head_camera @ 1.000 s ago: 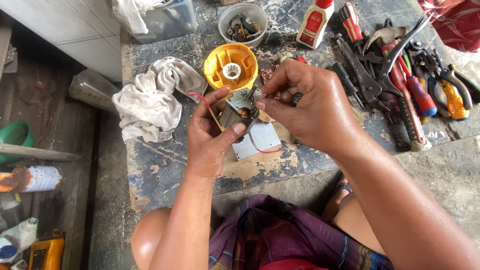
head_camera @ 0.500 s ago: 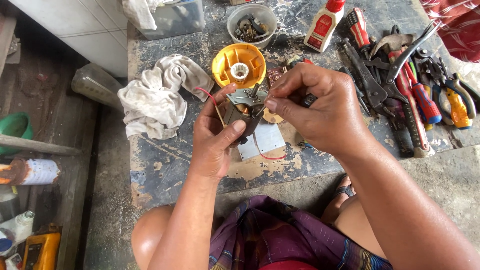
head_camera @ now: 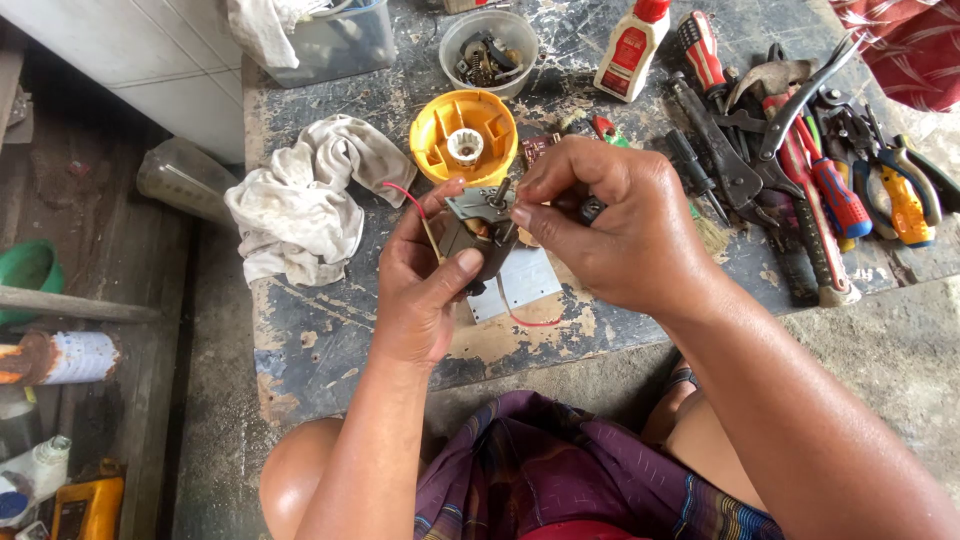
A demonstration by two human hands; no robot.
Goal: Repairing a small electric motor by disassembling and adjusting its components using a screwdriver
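A: What are the fingers doing?

B: The right hand point(head_camera: 620, 225) has thumb and forefinger pressed together in a pinch at the top of a small electric motor point(head_camera: 478, 232), close by its protruding shaft; whether they hold a tiny part or the shaft's base, I cannot tell. The left hand point(head_camera: 425, 285) wraps the motor from below, thumb laid across its dark body, fingers curled behind.

A: And where is the motor?

B: Held in the air above the middle of the bench point(head_camera: 320, 330), over a white card point(head_camera: 525, 280). A red wire point(head_camera: 410, 200) trails from it.

A: How far along does the work look?

B: I'd judge it mid-job: the motor is out of its yellow housing point(head_camera: 465, 135), which lies open just behind the hands, so opening up is done. Putting it back together looks still to come.

A: What else is around?

B: A crumpled white rag point(head_camera: 300, 195) toward the left edge, a bowl of small parts point(head_camera: 488, 45) and a white bottle with a red cap point(head_camera: 630, 45) along the far edge, and screwdrivers and pliers point(head_camera: 810, 170) crowding the right end.
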